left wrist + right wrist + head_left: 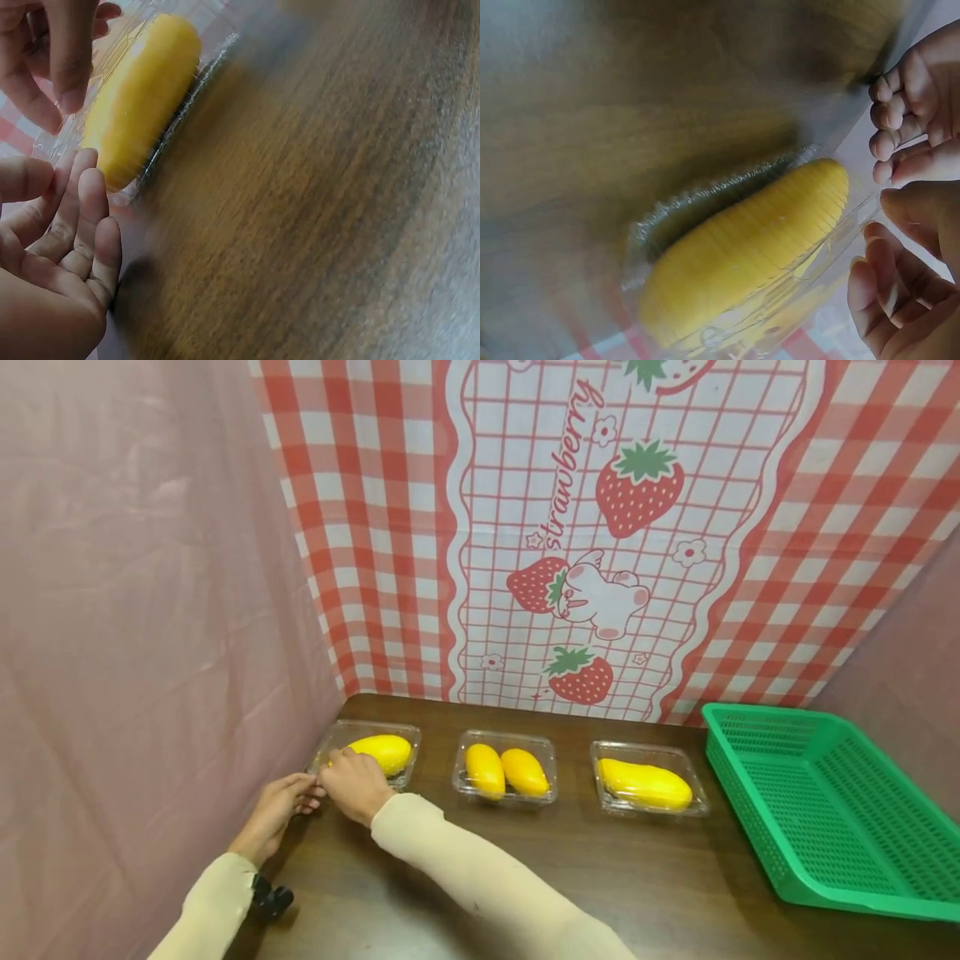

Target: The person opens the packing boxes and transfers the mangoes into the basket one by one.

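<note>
At the left end of the table, a clear plastic clamshell box (407, 732) holds a long yellow fruit (384, 752), perhaps a mango. My left hand (273, 814) pinches the left edge of this box between thumb and forefinger, its other fingers loosely bent. Just beside it, my right hand (356, 785) has thumb and fingertips at the same plastic rim, and they appear to pinch it. In the right wrist view the yellow fruit (742, 251) shows through the plastic. Whether the lid is fastened at that edge I cannot tell.
A second clear box (504, 740) with two yellow fruits stands mid-table. Right of it is a third box (647, 753) with one long yellow fruit. A green plastic basket (776, 860) sits at the far right. Pink cloth (150, 652) hangs close on the left.
</note>
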The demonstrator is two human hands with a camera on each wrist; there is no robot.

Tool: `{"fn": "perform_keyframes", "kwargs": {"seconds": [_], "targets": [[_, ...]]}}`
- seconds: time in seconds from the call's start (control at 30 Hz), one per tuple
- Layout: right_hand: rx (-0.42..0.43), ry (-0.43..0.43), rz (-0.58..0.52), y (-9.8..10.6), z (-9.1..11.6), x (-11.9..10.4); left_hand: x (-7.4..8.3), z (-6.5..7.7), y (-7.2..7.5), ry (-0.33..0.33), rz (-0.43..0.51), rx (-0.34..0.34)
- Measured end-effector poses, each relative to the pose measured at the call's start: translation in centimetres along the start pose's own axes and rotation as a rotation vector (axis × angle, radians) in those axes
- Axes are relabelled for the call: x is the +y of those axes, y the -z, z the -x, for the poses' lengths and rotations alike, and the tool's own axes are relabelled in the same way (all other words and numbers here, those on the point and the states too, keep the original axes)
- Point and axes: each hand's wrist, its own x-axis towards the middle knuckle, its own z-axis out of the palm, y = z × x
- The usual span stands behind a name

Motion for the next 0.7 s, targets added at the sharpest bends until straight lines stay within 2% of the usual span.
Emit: {"fn": "perform_keyframes", "kwargs": {"seconds": [0.23,0.47,0.7], "targets": [[-0.005,0.078,0.049,-0.3,-1.2,-0.7,-0.4,0.2,-0.1,0.026,-0.016,0.029],[-0.066,0.091,0.039,-0.3,-1.8,-1.3,-0.7,0.1,-0.4,0.045,-0.008,0.024],[-0.003,0.114,0.042,-0.6,-2.6,-1.8,-0.3,-0.2,-0.2,0.028,0.025,0.095]]}}
